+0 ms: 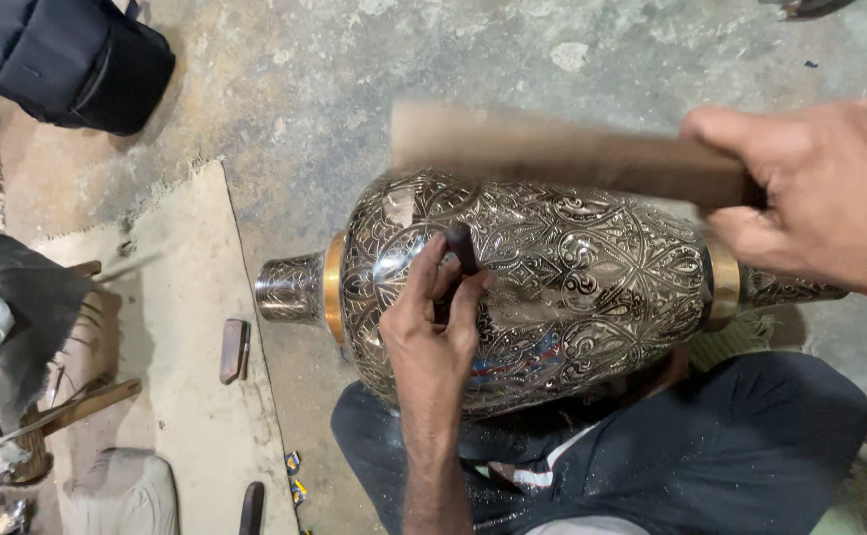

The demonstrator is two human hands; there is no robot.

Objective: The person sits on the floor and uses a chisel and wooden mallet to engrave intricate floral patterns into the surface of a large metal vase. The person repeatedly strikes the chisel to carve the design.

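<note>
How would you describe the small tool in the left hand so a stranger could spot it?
Find the big engraved metal vase lying on its side. The left hand pinches a short dark punch against its upper wall. Unlike the long wooden stick above, it is stubby and dark.

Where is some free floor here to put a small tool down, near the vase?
Bare concrete floor lies above the engraved vase, right of the black bag. The mat is partly free around the small block. The far left is crowded with cloth and wooden tools.
</note>
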